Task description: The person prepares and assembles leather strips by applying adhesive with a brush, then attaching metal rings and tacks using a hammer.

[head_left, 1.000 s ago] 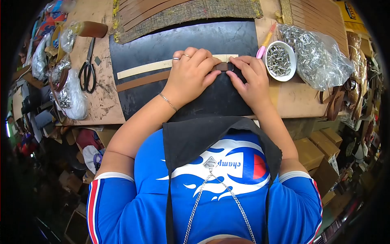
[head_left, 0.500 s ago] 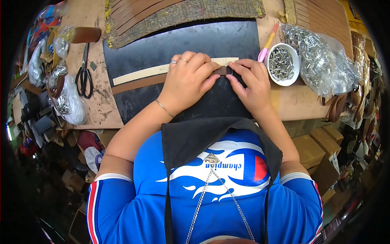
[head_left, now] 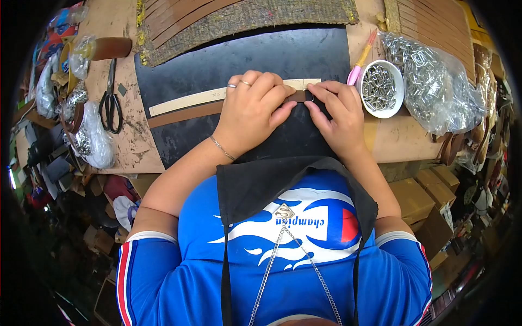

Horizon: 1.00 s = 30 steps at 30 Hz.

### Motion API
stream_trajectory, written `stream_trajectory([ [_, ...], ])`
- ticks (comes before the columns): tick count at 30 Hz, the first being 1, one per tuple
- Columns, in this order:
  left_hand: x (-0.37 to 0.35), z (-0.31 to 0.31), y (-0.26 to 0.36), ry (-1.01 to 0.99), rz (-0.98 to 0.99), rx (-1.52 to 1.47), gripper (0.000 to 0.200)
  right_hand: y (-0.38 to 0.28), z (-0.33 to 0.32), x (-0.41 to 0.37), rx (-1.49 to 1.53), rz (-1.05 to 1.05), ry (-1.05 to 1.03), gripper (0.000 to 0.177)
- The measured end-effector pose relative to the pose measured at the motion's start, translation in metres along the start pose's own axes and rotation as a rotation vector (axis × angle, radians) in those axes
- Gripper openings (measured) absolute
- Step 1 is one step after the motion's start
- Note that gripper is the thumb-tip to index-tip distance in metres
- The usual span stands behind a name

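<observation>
Little has changed over the last second: the whole view has shifted slightly, so that the scissors on the left of the frame and the white bowl of metal pieces on the right both sit a bit lower and farther out, while the two hands have kept to the same spot on the brown strap. That strap lies across the black mat, from left of centre to the upper middle of the frame, just below a pale strip that runs alongside it. The left hand is clamped on the strap near its right end, thumb and forefinger closed about it. The right hand has thumb and forefinger slightly apart, on either side of a small metal loop at that end; I cannot tell whether they grip it. With the hands and strap end so steady, this reads as careful holding or adjusting at the loop, not a new step. The pink-handled tool and the plastic bag of metal pieces, at upper right, lie untouched
</observation>
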<state>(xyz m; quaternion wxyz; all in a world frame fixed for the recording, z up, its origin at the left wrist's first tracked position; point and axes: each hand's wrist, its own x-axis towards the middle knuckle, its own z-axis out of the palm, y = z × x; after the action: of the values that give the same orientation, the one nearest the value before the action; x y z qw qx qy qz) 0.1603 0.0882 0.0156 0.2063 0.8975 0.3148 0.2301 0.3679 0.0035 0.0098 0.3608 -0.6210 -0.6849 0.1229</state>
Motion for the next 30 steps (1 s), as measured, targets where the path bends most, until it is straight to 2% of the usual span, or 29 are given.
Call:
stream_trajectory([
  [30, 0.0, 0.0002, 0.0014, 0.013, -0.02, 0.006, 0.019, -0.0017, 0.0001, -0.0009, -0.019, 0.005, 0.009, 0.035],
])
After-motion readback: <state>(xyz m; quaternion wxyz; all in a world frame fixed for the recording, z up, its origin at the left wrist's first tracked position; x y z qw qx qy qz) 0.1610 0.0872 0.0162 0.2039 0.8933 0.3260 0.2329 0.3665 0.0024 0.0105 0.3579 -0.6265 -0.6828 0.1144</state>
